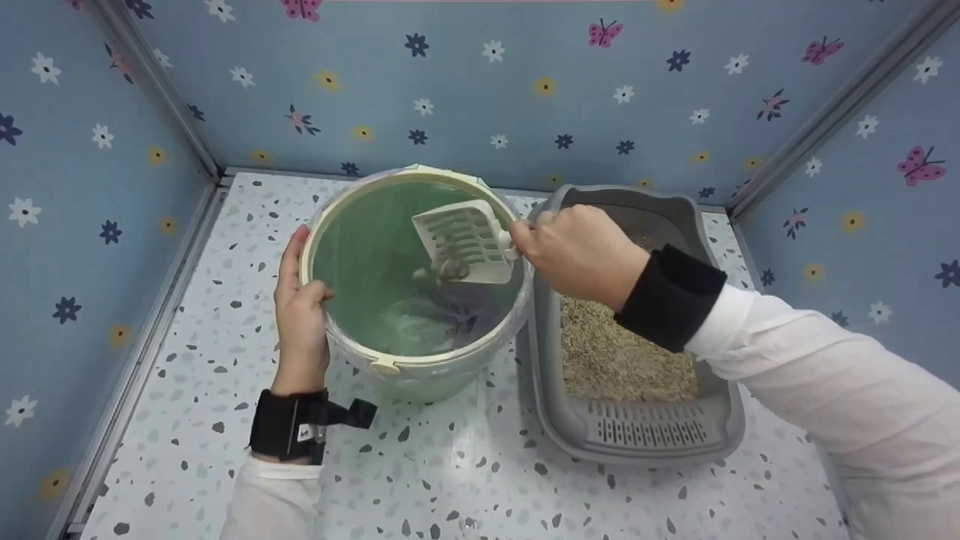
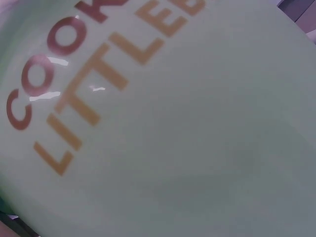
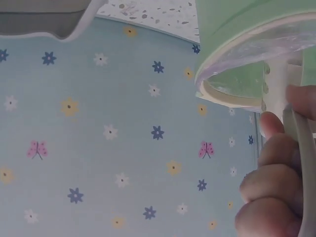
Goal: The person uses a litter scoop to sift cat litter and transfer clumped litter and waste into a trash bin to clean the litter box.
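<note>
A pale slotted litter scoop (image 1: 480,244) tilts down inside the mouth of a green bucket (image 1: 360,247) with a cream rim. My right hand (image 1: 577,251) grips the scoop's handle above the bucket's right rim. Greyish clumps (image 1: 448,268) lie at the scoop's lower edge. With the thumb over the rim, my left hand (image 1: 300,322) holds the bucket's left side. A clear plastic liner covers the rim, and more plastic lies inside at the bottom. The right wrist view shows curled fingers (image 3: 271,182) round the handle; the left wrist view shows only the lettered bucket wall (image 2: 173,133).
A grey litter tray (image 1: 547,427) with tan granular litter (image 1: 626,356) stands just right of the bucket, partly under my right arm. Both stand on a white speckled surface (image 1: 450,480). Blue flowered panels (image 1: 480,97) enclose the back and sides.
</note>
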Available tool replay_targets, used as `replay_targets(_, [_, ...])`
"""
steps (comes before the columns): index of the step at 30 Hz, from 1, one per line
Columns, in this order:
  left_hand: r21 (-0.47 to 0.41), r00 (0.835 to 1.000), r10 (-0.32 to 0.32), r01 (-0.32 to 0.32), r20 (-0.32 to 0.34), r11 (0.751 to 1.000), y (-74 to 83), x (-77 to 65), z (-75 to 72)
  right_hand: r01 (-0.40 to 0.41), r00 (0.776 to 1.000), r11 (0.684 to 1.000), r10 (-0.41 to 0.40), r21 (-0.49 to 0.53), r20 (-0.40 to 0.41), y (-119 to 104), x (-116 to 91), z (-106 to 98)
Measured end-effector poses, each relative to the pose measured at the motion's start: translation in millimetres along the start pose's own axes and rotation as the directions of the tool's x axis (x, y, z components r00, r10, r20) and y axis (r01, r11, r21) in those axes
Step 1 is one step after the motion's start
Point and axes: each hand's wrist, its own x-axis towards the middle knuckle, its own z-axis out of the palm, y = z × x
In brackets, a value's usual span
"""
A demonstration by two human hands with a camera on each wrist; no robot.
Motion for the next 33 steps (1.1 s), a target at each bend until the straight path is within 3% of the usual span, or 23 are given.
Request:
replay_targets(6, [0.014, 1.0, 0.01, -0.01, -0.005, 1.0, -0.5, 0.8, 0.9, 0.049, 0.985, 0.989, -0.071, -0.138, -0.157, -3, -3, 4])
replay_targets(12, [0.0, 1.0, -0.004, 0.004, -0.001, 1.0, -0.8, 1.0, 0.5, 0.064, 0.964, 0.952, -0.138, -0.3, -0.23, 0, -11, 1])
replay_targets(15, [-0.02, 1.0, -0.004, 0.005, 0.011, 1.0, -1.2, 0.4, -0.1, 0.043, 0.955, 0.95, -0.13, -0.311, -0.266, 3, -17, 1])
replay_targets(21, [-0.045, 1.0, -0.007, 0.008, 0.016, 0.999, -1.8, -0.8, -1.5, -0.024, 0.94, 0.987, -0.032, -0.16, -0.341, 4, -36, 12])
replay_targets(26, [-0.051, 1.0, -0.016, 0.017, 0.017, 0.999, -2.2, -1.3, -2.1, -0.091, 0.922, 0.996, 0.075, -0.024, -0.379, 3, -58, 24])
replay_targets(29, [-0.047, 1.0, -0.015, 0.016, 0.019, 0.999, -2.2, -0.7, -1.7, -0.154, 0.904, 0.984, 0.178, 0.092, -0.389, 5, -73, 28])
replay_targets(33, [-0.059, 1.0, -0.019, 0.02, 0.023, 0.998, -1.7, -0.1, -1.0, -0.256, 0.875, 0.937, 0.329, 0.237, -0.355, 11, -97, 39])
